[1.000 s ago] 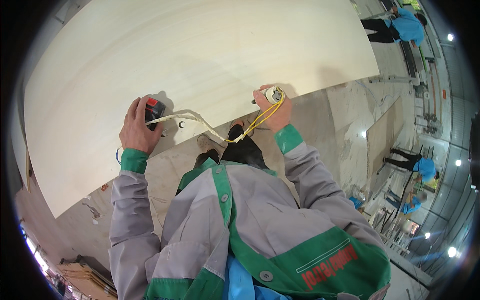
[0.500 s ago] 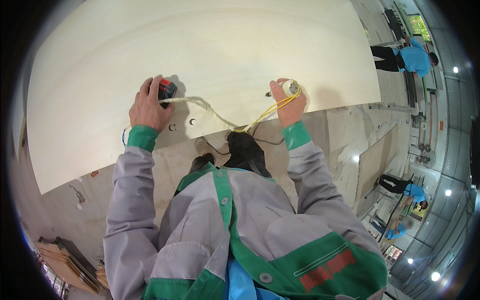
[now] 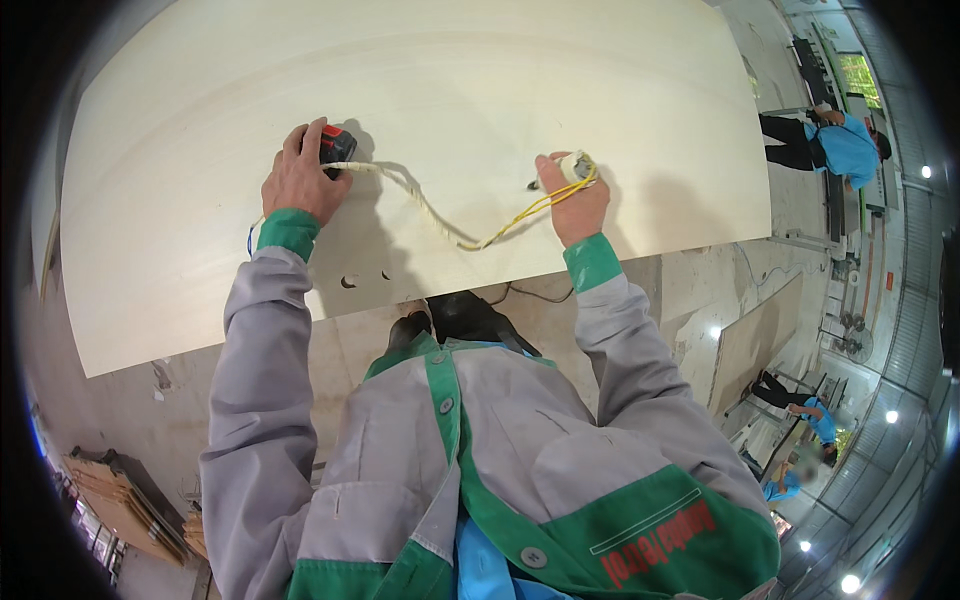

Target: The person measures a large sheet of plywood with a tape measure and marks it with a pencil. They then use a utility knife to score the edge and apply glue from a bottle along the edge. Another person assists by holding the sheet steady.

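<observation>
My left hand [image 3: 300, 180] is closed around a black and red block [image 3: 337, 146] that looks like a tool battery, over a pale sheet panel [image 3: 450, 80]. A wrapped cream cord [image 3: 425, 208] runs from that block to the right and splits into yellow wires [image 3: 525, 215]. These wires lead to a white cylinder [image 3: 574, 163] with a greyish end, gripped in my right hand [image 3: 577, 212]. A small dark tip [image 3: 533, 185] pokes out to the left of my right fingers. What the palms cover is hidden.
Two dark crescent-shaped openings [image 3: 348, 282] show near the panel's near edge. A dark cable [image 3: 540, 296] lies on the floor by my legs. Stacked brown boards [image 3: 120, 500] stand at lower left. People in blue shirts [image 3: 850, 148] are at the right, near benches and racks.
Both hands have moved away from my body, farther over the panel, with the block and cylinder still held. The cord's low bend, earlier past the near edge, now shows over the panel.
</observation>
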